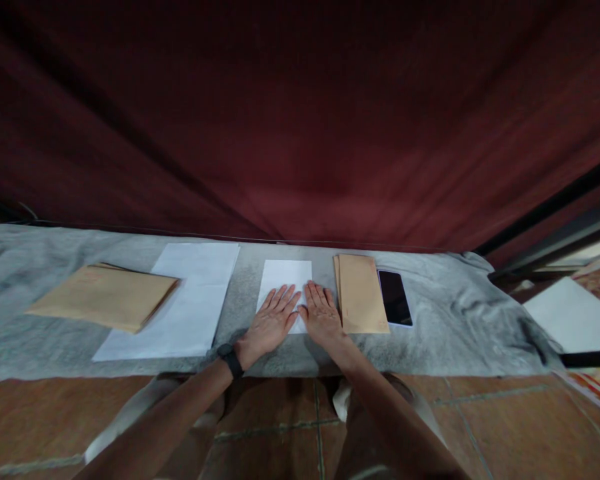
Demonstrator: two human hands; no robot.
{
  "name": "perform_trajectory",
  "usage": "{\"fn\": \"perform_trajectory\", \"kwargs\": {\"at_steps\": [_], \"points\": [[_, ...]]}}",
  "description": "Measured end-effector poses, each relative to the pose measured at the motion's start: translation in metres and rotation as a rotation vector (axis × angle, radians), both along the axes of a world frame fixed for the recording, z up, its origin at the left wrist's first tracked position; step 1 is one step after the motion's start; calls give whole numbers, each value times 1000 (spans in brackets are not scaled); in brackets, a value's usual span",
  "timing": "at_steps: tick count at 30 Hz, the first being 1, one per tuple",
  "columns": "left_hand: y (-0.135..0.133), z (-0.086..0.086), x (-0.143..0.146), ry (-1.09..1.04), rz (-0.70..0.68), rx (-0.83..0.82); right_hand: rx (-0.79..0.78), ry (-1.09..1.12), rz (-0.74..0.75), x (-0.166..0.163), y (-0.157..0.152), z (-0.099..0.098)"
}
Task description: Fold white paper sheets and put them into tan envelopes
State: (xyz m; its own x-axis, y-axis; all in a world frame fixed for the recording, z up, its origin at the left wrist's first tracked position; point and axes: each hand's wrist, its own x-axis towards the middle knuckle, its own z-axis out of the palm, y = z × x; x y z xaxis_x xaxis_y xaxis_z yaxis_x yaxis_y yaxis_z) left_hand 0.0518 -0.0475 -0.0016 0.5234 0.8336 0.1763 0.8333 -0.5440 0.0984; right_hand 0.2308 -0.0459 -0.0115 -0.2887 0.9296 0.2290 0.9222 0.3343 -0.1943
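Observation:
A small white sheet of paper lies on the grey cloth in front of me; I cannot tell whether it is folded. My left hand rests flat on its left part, fingers stretched out, a dark watch on the wrist. Flat on the right part lies my right hand, fingers extended and pointing away from me. The two thumbs nearly meet over the paper. Just right of my right hand is a short stack of brown envelopes. Neither hand grips anything.
To the left, larger brown envelopes overlap a stack of big white sheets. A phone with a dark screen lies right of the narrow envelopes. Dark red fabric hangs behind the grey cloth. Brown tiles cover the floor.

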Motion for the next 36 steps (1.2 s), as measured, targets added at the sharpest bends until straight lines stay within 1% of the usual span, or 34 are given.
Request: {"fn": "perform_trajectory", "kwargs": {"at_steps": [3,7,9,11,14,18,20,22,24,25,27,29,32,34,36], "points": [[-12,1,-4,22,-9,-21,-14,5,33,-4,-1,6],[-31,0,-14,18,-25,-21,-71,0,230,-13,-6,11],[-39,-2,-17,6,-7,-2,-102,-4,286,-17,-8,10],[-44,-4,-18,-5,35,22,-106,-3,281,-19,-10,8],[-51,-8,-18,-11,110,47,-65,-3,247,-18,-13,3],[-62,-12,-25,-15,124,44,4,-6,188,-10,-20,-3],[-66,-12,-28,-25,143,41,22,-9,152,-6,-24,-6],[-67,-7,-27,-36,186,33,34,-7,134,-3,-26,-7],[-61,1,-21,-48,204,12,34,4,130,-1,-27,-6],[-54,6,-16,-57,192,-4,28,9,130,-1,-27,-5],[-36,16,-3,-75,98,-41,11,11,135,-1,-26,-3],[-13,22,12,-101,67,-55,-7,-2,145,-3,-27,-2],[21,20,29,-94,3,-91,-17,-27,165,-6,-29,-3],[37,13,34,-74,-30,-114,-7,-35,175,-6,-30,-4],[48,5,34,-64,-35,-112,2,-36,184,-4,-30,-4]]}}
